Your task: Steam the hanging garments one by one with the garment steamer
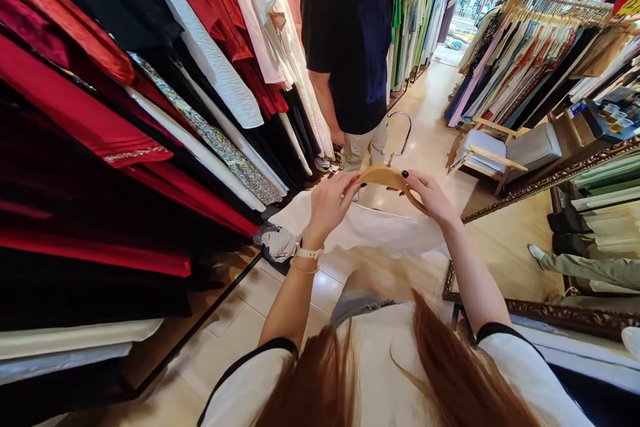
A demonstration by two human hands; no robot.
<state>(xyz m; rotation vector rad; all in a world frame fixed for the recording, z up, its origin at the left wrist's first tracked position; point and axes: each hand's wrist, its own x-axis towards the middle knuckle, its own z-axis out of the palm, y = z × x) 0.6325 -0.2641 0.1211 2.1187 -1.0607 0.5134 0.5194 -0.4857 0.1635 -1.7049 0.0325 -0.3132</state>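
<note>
A wooden clothes hanger [383,175] with a metal hook is held up in front of me, hook pointing away. My left hand [331,203] is closed on its left end, thumb and fingers pinching the wood. On the other side my right hand [429,195] grips the right arm of the hanger, with dark nails showing. Below and beyond both hands spreads a white cloth or garment [373,223]; how it joins the hanger is hidden. A watch and a beaded bracelet circle my left wrist.
Long rows of clothes [210,80] hang close on my left. A person in a black shirt [345,47] stands just ahead. To the right are a framed mirror [500,260], a cushioned wooden chair [487,150] and a clothes rack [530,47]. A grey bundle [280,243] sits near my left wrist.
</note>
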